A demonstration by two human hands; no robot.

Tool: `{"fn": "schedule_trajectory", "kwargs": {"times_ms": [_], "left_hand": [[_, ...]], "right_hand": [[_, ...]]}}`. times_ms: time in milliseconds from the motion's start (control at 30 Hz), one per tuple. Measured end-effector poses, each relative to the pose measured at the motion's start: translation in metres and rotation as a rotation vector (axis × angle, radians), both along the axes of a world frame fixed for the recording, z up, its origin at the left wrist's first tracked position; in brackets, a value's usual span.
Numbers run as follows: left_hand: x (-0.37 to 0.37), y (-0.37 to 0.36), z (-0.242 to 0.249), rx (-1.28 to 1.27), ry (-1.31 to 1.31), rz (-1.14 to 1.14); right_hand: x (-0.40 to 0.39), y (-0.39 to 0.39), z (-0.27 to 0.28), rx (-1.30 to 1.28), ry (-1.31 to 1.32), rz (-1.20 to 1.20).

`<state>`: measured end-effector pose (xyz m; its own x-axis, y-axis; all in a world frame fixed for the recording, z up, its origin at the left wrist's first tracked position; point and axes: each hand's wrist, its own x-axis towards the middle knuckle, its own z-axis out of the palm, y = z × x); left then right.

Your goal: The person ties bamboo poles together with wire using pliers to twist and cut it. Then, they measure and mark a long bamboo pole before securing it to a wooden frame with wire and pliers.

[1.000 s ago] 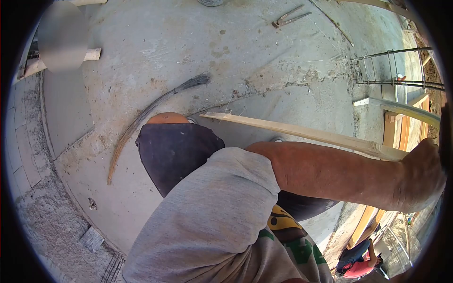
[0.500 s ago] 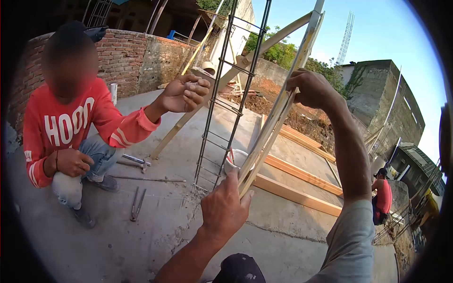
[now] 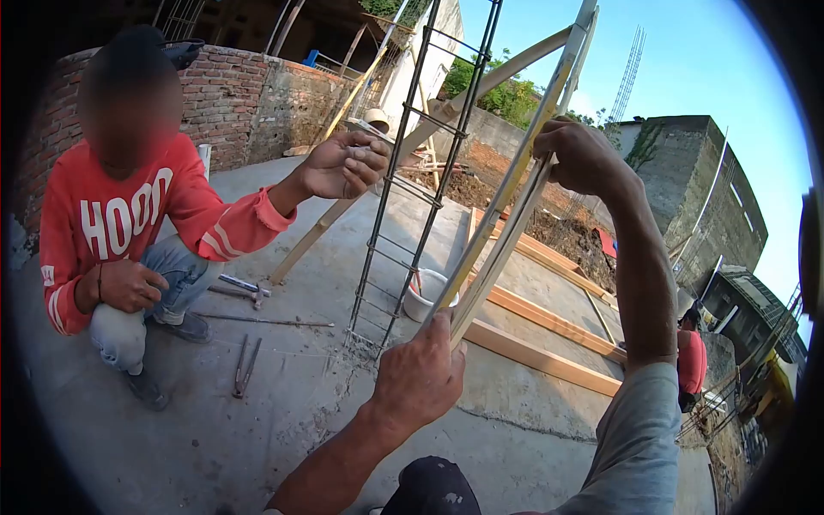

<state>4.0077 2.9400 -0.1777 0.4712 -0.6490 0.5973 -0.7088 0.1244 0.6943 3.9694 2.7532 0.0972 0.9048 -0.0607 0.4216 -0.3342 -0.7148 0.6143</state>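
My left hand [image 3: 418, 371] is closed around the lower end of two long, narrow strips [image 3: 506, 232], one yellowish and one grey, which stand tilted in front of me. Higher up, my right hand [image 3: 586, 157] grips the strips with bent fingers. Just left of them rises a rebar cage [image 3: 421, 172] of dark bars and ties. Behind the strips' lower part sits a white bucket [image 3: 421, 300], partly covered by them. A crouching person in a red hooded top [image 3: 129, 223] holds a raised hand [image 3: 350, 165] close to the cage.
Pincers [image 3: 246, 367], a hammer [image 3: 249, 290] and a thin rod [image 3: 266, 321] lie on the concrete floor [image 3: 283, 438]. Wooden planks [image 3: 549, 356] lie beyond my hands. A slanted pole [image 3: 318, 240] passes behind the cage. Another person in red [image 3: 691, 360] is at the far right.
My right hand has shifted slightly right along with the strips. The yellowish strip now shows more separately from the grey one, and more of the bucket is visible. The crouching person barely moved.
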Motion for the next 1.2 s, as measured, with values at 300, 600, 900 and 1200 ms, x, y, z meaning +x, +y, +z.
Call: {"fn": "schedule_trajectory", "kwargs": {"times_ms": [300,600,900,1200], "left_hand": [[-0.001,0.000,-0.001,-0.044,-0.047,-0.024],[-0.004,0.001,0.001,0.003,-0.013,-0.017],[-0.002,-0.003,0.000,-0.022,-0.018,-0.038],[-0.001,-0.006,0.003,-0.076,0.096,-0.128]], "right_hand": [[-0.016,-0.023,-0.051,0.075,-0.640,0.441],[0.025,-0.010,-0.172,1.818,-0.887,0.990],[0.022,0.013,-0.148,1.868,-0.904,1.009],[0.022,0.023,-0.146,1.860,-1.018,1.002]]}}
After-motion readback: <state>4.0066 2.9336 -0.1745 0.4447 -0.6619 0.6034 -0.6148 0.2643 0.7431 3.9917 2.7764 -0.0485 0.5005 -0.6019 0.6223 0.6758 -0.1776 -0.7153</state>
